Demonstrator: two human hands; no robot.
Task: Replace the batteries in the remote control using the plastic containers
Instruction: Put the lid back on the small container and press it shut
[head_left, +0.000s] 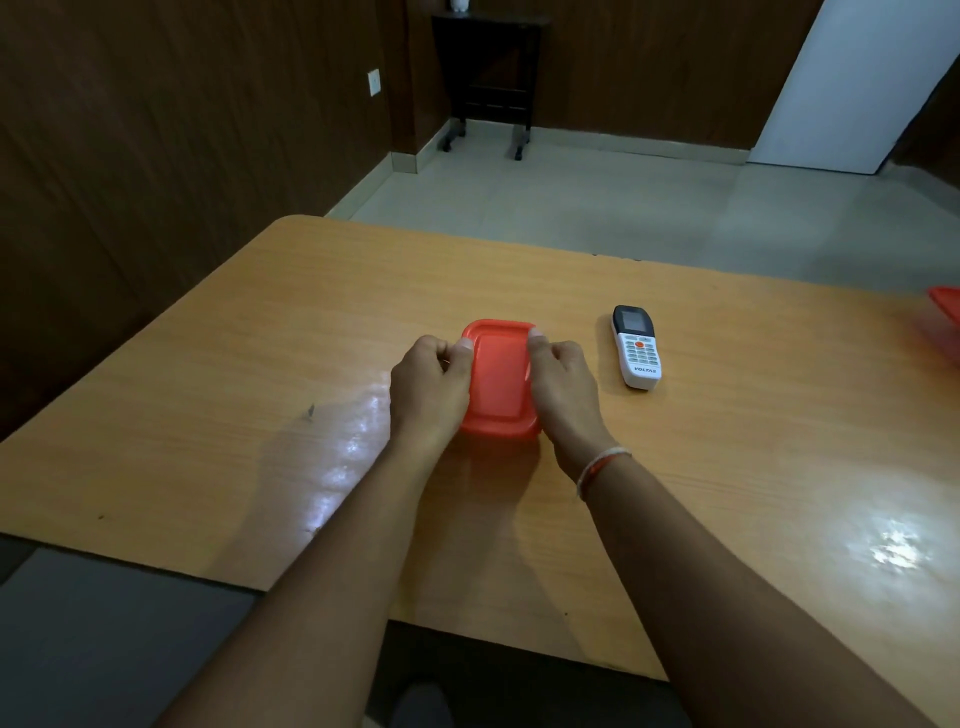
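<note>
A small plastic container with a red lid (500, 382) stands in the middle of the wooden table (260, 364). My left hand (428, 387) grips its left side, thumb on the lid's far left corner. My right hand (563, 392) grips its right side, thumb on the far right corner. The lid is on and hides what is inside. A white remote control (637, 347) with a black top and small screen lies face up to the right of the container, a little apart from my right hand. A second red container (946, 306) shows partly at the table's right edge.
The table's near edge runs across the bottom of the view, with a grey surface (104, 639) below it at the left. Beyond the far edge lie a tiled floor, dark wood-panelled walls and a dark stand on wheels (488, 78).
</note>
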